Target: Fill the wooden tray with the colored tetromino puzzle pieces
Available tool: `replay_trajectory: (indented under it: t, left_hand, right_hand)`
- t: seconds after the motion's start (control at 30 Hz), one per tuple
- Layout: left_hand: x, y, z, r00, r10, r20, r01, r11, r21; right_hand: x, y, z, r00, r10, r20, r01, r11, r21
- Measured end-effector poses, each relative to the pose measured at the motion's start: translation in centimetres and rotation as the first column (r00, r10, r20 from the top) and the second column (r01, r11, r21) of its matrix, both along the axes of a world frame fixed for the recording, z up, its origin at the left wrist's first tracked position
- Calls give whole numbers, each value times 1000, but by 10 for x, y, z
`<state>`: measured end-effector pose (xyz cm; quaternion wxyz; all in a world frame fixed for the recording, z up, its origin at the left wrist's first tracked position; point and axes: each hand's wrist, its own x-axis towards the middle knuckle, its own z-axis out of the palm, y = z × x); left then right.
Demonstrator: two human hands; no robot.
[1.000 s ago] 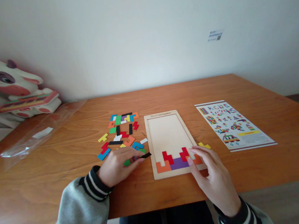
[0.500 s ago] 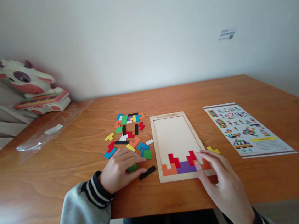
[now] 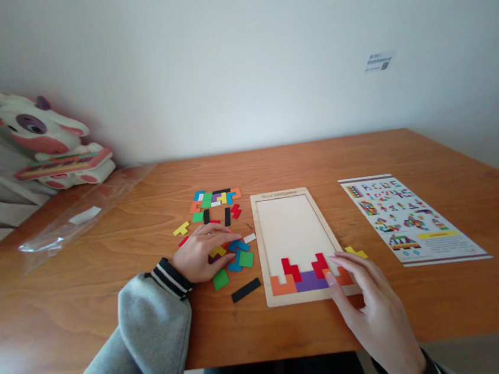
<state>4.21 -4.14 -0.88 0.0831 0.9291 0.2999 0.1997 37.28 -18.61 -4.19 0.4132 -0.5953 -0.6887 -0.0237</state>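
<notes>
The pale wooden rectangular tray [image 3: 289, 224] lies near the brown wooden table's [image 3: 112, 320] front edge, flat red, orange and purple blocks [image 3: 310, 281] along its near end; its rim lettering is blurred. Left hand [image 3: 201, 254] — curved over a flat yellow block [image 3: 217, 251], grip impossible to tell. Right hand [image 3: 376, 310] — thumb and fingers parted at the tray's near right corner. Well right lies a white printed paper sheet [image 3: 418, 223], small print unreadable.

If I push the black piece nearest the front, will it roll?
The black piece probably won't roll: it lies flat with straight edges. It may slide easily, since the table looks smooth. It looks thin, so it's probably light.
</notes>
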Motion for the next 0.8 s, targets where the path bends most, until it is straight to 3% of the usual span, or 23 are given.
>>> replay_trajectory:
  t: [0.33,0.63,0.8]
  left_hand:
    - [1,3,-17,991,-2,137,9,998,-54]
    - [-26,2,-7,993,97,74,-100,994,41]
    - [-25,2,-8,991,99,95,-105,992,63]
  right_hand:
    - [-1,1,3,1000,-15,23,15,1000,-23]
    - [0,0,1,999,-19,27,20,999,-31]
    - [1,0,1,1000,-23,20,24,999,-44]
